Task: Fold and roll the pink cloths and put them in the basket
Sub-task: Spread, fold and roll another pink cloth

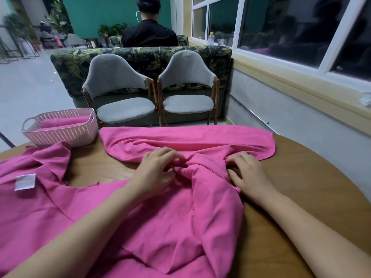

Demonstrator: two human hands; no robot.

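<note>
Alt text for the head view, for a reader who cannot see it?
The left hand and right hand pinch the bunched middle of a pink cloth on a wooden table. A pink basket at far left holds rolled cloths.

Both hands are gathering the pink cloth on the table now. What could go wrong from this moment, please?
The pink cloth is bunched between the left hand and right hand; folding it so may lock in creases.
It lies against the second cloth; pulling might drag both.
The basket sits near the table edge and could be pushed off.
</note>
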